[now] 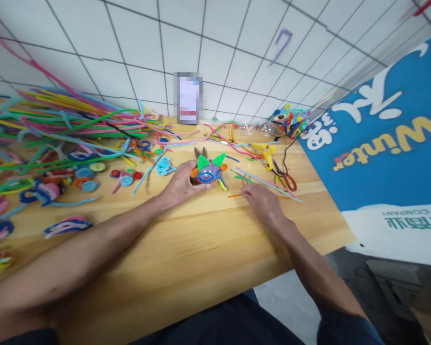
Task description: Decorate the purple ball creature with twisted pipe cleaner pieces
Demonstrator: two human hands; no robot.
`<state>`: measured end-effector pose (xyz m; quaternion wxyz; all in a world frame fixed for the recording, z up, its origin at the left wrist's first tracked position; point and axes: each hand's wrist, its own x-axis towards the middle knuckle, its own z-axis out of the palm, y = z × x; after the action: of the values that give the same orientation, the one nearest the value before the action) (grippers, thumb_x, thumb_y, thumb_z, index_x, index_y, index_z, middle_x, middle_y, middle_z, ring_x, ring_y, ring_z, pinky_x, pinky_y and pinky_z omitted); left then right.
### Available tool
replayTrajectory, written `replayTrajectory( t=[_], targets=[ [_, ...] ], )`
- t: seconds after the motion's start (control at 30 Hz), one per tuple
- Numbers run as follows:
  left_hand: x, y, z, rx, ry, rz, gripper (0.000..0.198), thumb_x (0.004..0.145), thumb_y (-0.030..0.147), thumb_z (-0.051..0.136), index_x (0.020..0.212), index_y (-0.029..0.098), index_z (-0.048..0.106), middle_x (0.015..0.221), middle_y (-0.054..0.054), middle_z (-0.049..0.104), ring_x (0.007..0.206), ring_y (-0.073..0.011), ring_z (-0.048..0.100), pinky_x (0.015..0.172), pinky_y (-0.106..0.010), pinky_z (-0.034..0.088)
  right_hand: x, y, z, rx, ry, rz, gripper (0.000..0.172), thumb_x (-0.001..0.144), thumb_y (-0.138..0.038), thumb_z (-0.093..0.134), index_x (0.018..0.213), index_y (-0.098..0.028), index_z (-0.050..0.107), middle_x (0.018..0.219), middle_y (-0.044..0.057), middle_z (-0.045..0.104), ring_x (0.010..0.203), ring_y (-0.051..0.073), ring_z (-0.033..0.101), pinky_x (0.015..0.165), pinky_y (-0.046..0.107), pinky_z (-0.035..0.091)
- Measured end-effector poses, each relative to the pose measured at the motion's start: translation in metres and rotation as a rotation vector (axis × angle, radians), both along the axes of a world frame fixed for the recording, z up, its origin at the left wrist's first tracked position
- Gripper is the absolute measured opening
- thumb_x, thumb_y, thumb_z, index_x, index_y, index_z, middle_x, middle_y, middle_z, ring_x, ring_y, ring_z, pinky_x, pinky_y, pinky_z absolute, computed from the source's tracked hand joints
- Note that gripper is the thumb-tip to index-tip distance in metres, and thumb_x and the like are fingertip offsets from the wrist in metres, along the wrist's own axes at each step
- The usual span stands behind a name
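My left hand is closed around the side of a small craft figure. It has a clear rounded body, green pointed ears, blue oval rings on its front and orange pieces at the sides. Just behind it are dark pointed tips of a tool, partly covered. On the tabletop, my right hand has its fingers curled together beside a small metal tool. An orange pipe cleaner runs by these fingertips. Whatever they grip, if anything, is hidden.
Pipe cleaners pile up on the left, with coiled pieces in front. A phone leans on the tiled wall. To the right lie a yellow glue gun, red-handled scissors and a decorated craft piece.
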<state>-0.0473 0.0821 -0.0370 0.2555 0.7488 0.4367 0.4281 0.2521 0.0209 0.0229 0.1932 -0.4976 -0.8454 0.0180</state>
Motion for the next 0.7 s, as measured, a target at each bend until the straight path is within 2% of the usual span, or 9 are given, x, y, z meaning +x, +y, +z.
replayTrajectory(
  t=[0.17, 0.27, 0.37, 0.47, 0.57, 0.7],
  targets=[
    [0.002, -0.001, 0.000, 0.014, 0.012, -0.021, 0.067, 0.081, 0.053, 0.085, 0.135, 0.023, 0.061, 0.133, -0.013, 0.071, 0.129, -0.0357, 0.065, 0.111, -0.055, 0.054, -0.017, -0.001, 0.068, 0.064, 0.234, -0.016, 0.013, 0.105, -0.026, 0.060, 0.102, -0.025, 0.072, 0.096, 0.004, 0.077, 0.084, 0.021, 0.074, 0.074, 0.034, 0.058],
    [0.004, -0.002, 0.005, -0.006, 0.007, -0.035, 0.070, 0.083, 0.052, 0.083, 0.141, 0.022, 0.058, 0.137, -0.014, 0.069, 0.129, -0.0355, 0.066, 0.112, -0.054, 0.053, -0.040, 0.006, 0.094, 0.012, 0.350, -0.001, 0.011, 0.106, -0.028, 0.061, 0.104, -0.026, 0.072, 0.091, 0.001, 0.072, 0.070, 0.015, 0.072, 0.064, 0.030, 0.056],
    [0.005, -0.005, 0.012, -0.036, -0.019, -0.018, 0.077, 0.083, 0.053, 0.082, 0.146, 0.018, 0.054, 0.140, -0.016, 0.068, 0.129, -0.0358, 0.066, 0.110, -0.053, 0.055, -0.061, 0.018, 0.097, -0.010, 0.407, 0.063, 0.012, 0.106, -0.027, 0.061, 0.106, -0.026, 0.072, 0.096, 0.001, 0.071, 0.067, 0.012, 0.070, 0.057, 0.027, 0.054],
    [0.006, -0.006, 0.017, -0.048, -0.018, -0.011, 0.071, 0.085, 0.055, 0.080, 0.141, 0.017, 0.057, 0.134, -0.017, 0.071, 0.124, -0.0354, 0.069, 0.106, -0.052, 0.056, -0.073, 0.034, 0.088, 0.000, 0.385, 0.118, 0.010, 0.105, -0.026, 0.062, 0.105, -0.026, 0.072, 0.095, 0.001, 0.071, 0.073, 0.015, 0.070, 0.062, 0.029, 0.056],
    [0.006, -0.006, 0.018, -0.023, -0.021, -0.021, 0.067, 0.086, 0.052, 0.080, 0.139, 0.018, 0.058, 0.134, -0.016, 0.071, 0.125, -0.0344, 0.069, 0.107, -0.050, 0.056, -0.075, 0.050, 0.081, 0.040, 0.300, 0.120, 0.009, 0.102, -0.023, 0.063, 0.100, -0.025, 0.071, 0.094, 0.001, 0.072, 0.080, 0.018, 0.070, 0.070, 0.033, 0.056],
    [0.006, -0.005, 0.013, 0.013, -0.039, -0.040, 0.068, 0.085, 0.047, 0.082, 0.143, 0.020, 0.056, 0.139, -0.014, 0.069, 0.130, -0.0333, 0.067, 0.111, -0.049, 0.054, -0.069, 0.064, 0.080, 0.143, 0.144, 0.104, 0.014, 0.102, -0.021, 0.061, 0.095, -0.024, 0.072, 0.094, 0.003, 0.072, 0.086, 0.019, 0.068, 0.074, 0.033, 0.053]
  ],
)
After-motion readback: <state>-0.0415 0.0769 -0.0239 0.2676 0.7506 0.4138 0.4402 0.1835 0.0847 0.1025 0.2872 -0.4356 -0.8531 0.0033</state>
